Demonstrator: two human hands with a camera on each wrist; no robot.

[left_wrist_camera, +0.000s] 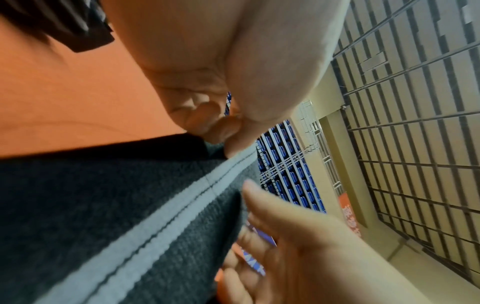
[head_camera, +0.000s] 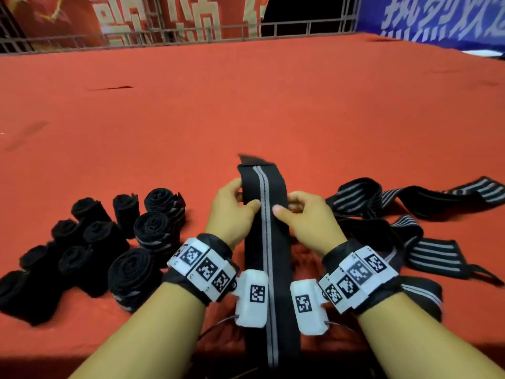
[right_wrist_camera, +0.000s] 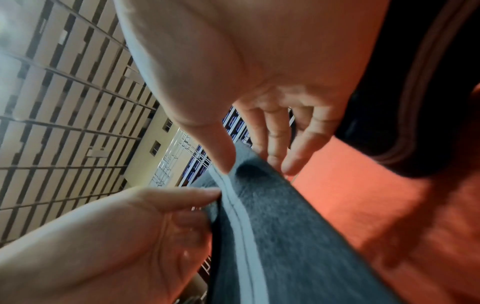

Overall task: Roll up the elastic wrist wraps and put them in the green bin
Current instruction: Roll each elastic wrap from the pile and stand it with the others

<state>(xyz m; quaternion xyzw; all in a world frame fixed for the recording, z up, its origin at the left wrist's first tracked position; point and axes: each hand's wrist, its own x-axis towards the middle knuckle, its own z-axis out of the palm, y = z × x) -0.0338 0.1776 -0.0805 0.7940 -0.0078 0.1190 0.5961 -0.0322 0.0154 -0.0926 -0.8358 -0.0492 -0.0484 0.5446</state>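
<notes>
A long black elastic wrist wrap with a grey centre stripe (head_camera: 263,214) lies stretched along the red-covered desk (head_camera: 246,105). The left hand (head_camera: 232,212) and right hand (head_camera: 303,214) each have a narrow grip on its edges, thumbs on top. Rolled black wraps (head_camera: 131,272) stand left; unrolled striped wraps (head_camera: 410,203) lie right.

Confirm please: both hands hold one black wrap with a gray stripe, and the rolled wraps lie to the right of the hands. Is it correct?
Not quite. In the head view the rolled wraps lie to the left of the hands; the right side has unrolled wraps. The left hand and right hand do hold one black wrap.
</notes>
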